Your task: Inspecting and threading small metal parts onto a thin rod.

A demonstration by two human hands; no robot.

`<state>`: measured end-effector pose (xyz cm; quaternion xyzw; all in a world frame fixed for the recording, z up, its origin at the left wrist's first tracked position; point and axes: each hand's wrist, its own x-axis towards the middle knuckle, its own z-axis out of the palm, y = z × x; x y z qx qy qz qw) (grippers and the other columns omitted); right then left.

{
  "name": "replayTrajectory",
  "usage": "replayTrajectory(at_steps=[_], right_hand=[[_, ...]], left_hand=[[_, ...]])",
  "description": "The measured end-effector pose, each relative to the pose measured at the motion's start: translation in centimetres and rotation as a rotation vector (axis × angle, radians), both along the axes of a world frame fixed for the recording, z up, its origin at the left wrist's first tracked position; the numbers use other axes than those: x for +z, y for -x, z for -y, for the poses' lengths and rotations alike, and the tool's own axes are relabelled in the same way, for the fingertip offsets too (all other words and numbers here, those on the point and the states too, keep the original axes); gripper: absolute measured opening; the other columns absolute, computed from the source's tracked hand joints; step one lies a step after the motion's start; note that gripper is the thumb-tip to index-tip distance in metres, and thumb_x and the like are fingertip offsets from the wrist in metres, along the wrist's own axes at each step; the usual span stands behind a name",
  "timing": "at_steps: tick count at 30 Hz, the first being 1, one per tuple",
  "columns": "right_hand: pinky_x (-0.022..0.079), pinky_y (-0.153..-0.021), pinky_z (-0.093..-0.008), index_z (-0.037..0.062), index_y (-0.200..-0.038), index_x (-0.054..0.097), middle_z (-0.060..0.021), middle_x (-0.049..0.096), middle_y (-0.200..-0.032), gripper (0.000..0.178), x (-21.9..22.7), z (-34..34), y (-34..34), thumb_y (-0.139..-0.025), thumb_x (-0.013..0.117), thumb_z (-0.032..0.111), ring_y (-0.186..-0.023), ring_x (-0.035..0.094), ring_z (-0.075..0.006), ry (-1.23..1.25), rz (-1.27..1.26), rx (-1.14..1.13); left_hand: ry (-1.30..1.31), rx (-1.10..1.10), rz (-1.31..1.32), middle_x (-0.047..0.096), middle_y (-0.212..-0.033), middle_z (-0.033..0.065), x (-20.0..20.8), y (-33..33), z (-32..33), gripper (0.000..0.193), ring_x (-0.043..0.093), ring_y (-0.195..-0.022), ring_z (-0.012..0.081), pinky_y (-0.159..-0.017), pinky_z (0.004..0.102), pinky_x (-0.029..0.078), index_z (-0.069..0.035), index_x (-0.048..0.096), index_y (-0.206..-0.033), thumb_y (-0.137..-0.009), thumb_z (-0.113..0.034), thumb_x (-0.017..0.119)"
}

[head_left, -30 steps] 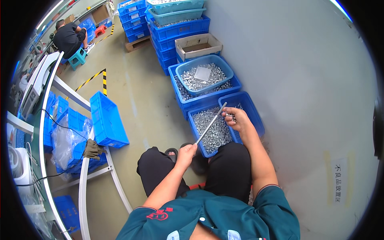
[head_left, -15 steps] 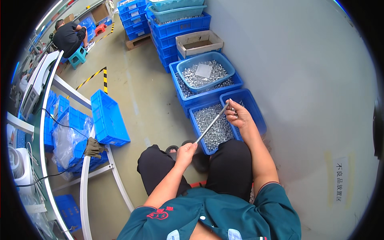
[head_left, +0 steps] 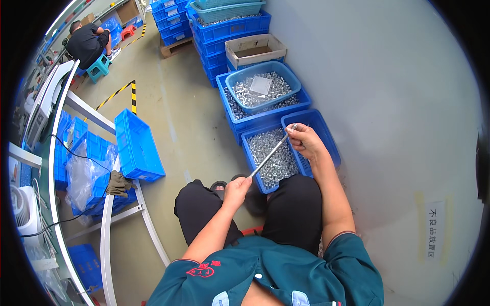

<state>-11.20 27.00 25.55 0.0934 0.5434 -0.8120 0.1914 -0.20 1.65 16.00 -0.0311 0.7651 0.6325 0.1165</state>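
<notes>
A slim metal rod (head_left: pixel 269 159) slants up and to the right in front of my knees. My left hand (head_left: pixel 237 190) is closed round its near end. At the far end, the fingers of my right hand (head_left: pixel 308 142) pinch a small silvery metal part (head_left: pixel 295 126) against the rod's tip; whether it sits on the rod is too small to tell. Below the rod stands a blue bin (head_left: pixel 249 162) heaped with small silvery parts. My right hand is above the rim shared with a second blue bin (head_left: pixel 320 125), whose contents are partly hidden by the hand.
Beyond the bins, a light-blue basket (head_left: pixel 294 81) of parts rests on a larger blue crate (head_left: pixel 301 104). Stacked crates (head_left: pixel 214 53) stand farther back. A grey wall (head_left: pixel 388 112) bounds the right; a white-framed bench (head_left: pixel 107 245) and a blue crate (head_left: pixel 138 148) are left. A person (head_left: pixel 88 43) sits far left.
My right hand has shifted slightly up at the rod's far end, and a silvery part now shows at the tip. My left hand keeps its hold on the rod.
</notes>
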Motion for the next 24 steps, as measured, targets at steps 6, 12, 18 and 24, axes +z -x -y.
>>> replayTrajectory(at_steps=[6, 12, 18, 24], right_hand=[[0.024, -0.037, -0.0151, 0.0015, -0.095, 0.059, 0.0016, 0.047, -0.065, 0.024, 1.1, 0.6, -0.5, -0.09, 0.054, 0.024, -0.048, 0.036, -0.0035, 0.069, 0.019, -0.045], [0.024, -0.038, -0.0154, 0.0001, -0.095, 0.06, 0.0007, 0.046, -0.065, 0.03, 1.4, 0.1, -0.4, -0.089, 0.053, 0.028, -0.048, 0.035, -0.0037, 0.05, 0.05, 0.011], [0.021, -0.038, -0.0164, 0.0005, -0.093, 0.062, 0.0021, 0.045, -0.062, 0.028, 1.6, 0.3, -0.2, -0.087, 0.055, 0.027, -0.045, 0.032, -0.0029, -0.184, -0.018, 0.007], [0.019, -0.036, -0.0175, 0.0015, -0.09, 0.064, 0.0027, 0.044, -0.059, 0.027, 1.9, -1.2, -0.1, -0.086, 0.055, 0.026, -0.043, 0.03, -0.0027, -0.267, -0.011, 0.132]], left_hand=[[-0.06, 0.017, 0.018, 0.04, -0.054, -0.0079, -0.2, 0.0, 0.0, 0.038, 0.033, -0.05, 0.0023, -0.046, 0.0208, 0.027, -0.008, 0.051, -0.06, -0.089, -0.032, 0.056], [0.042, 0.011, -0.002, 0.039, -0.052, -0.0002, 0.0, -0.1, 0.2, 0.042, 0.036, -0.051, 0.0086, -0.049, 0.0292, 0.032, -0.003, 0.047, -0.063, -0.089, -0.036, 0.054], [0.05, 0.012, -0.019, 0.037, -0.051, 0.0015, -0.1, 0.0, 0.3, 0.043, 0.036, -0.051, 0.0101, -0.048, 0.0311, 0.032, -0.003, 0.045, -0.062, -0.088, -0.036, 0.054], [0.187, 0.028, -0.089, 0.038, -0.05, 0.0036, 1.2, -0.2, 0.2, 0.042, 0.036, -0.049, 0.0123, -0.049, 0.0328, 0.032, -0.003, 0.046, -0.063, -0.088, -0.036, 0.053]])
